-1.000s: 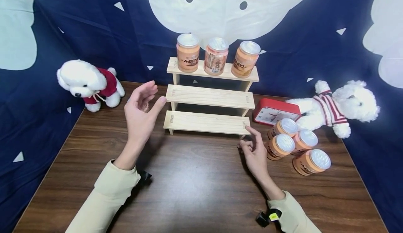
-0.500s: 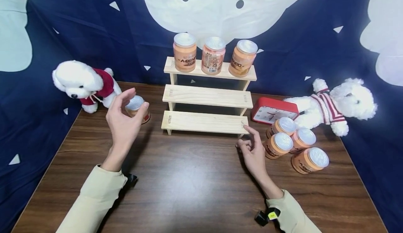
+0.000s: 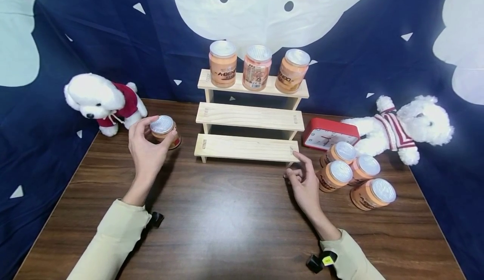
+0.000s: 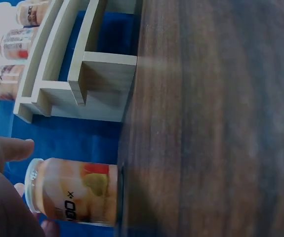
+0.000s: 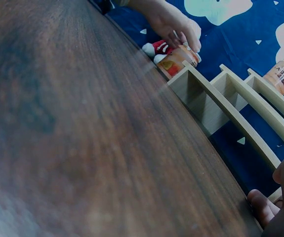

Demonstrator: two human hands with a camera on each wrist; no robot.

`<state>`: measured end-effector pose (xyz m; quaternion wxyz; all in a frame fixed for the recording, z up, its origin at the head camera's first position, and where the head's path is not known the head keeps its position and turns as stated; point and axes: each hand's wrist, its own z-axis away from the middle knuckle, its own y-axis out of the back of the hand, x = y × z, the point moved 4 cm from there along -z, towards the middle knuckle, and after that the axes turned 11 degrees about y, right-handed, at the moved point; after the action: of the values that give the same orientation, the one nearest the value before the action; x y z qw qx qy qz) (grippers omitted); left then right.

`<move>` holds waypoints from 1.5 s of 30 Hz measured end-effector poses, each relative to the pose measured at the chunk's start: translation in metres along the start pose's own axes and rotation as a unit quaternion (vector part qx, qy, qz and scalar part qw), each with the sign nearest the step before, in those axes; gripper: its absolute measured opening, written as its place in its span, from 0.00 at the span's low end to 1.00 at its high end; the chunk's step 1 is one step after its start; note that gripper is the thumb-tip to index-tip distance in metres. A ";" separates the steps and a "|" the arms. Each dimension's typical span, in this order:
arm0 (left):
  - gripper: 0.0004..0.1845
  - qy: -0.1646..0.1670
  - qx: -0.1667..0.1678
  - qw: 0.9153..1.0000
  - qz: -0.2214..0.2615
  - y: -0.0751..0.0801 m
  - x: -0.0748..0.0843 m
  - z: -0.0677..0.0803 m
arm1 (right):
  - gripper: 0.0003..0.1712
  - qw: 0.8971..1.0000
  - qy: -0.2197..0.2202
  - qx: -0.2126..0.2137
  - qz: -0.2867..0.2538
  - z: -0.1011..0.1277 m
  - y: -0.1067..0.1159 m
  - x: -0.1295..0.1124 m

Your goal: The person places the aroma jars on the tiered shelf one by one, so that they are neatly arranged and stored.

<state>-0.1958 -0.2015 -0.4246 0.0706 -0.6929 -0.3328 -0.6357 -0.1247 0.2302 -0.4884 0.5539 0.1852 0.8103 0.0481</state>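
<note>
My left hand grips an orange jar with a silver lid that stands on the table left of a three-step wooden shelf. The left wrist view shows the jar upright on the wood, with my thumb and fingers around its lid. My right hand rests on the table with loosely curled fingers, its forefinger touching the lowest step's right end. It holds nothing. Three matching jars stand on the top step; the two lower steps are bare. Several more jars lie just right of my right hand.
A white plush dog in a red top sits behind the held jar. A red alarm clock and a white plush bear lie right of the shelf. The brown table is ringed by dark blue cloth.
My left hand moved left and down from in front of the shelf and closed on the jar by the plush dog. The right hand stayed put.
</note>
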 end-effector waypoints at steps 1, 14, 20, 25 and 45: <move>0.31 0.005 -0.002 1.000 -0.002 0.000 -0.001 -0.001 | 0.33 1.000 0.000 -0.001 0.000 0.000 0.000 0.000; 0.35 0.010 -0.019 0.999 0.047 -0.006 -0.029 -0.011 | 0.33 1.000 -0.008 0.000 -0.004 0.001 0.000 -0.002; 0.40 0.001 -0.027 0.998 0.055 -0.010 -0.038 -0.013 | 0.33 1.000 0.000 0.002 -0.009 0.000 0.000 -0.003; 0.39 -0.010 -0.016 0.998 0.056 -0.010 -0.040 -0.013 | 0.33 1.000 -0.001 0.000 -0.005 0.000 0.000 -0.004; 0.40 -0.039 -0.005 0.994 0.101 -0.002 -0.010 -0.009 | 0.34 1.000 0.009 0.010 -0.008 0.001 -0.001 -0.003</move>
<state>-0.2036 -0.2083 -0.4324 0.1178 -0.7475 -0.2608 -0.5994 -0.1235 0.2283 -0.4866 0.5450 0.1840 0.8171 0.0376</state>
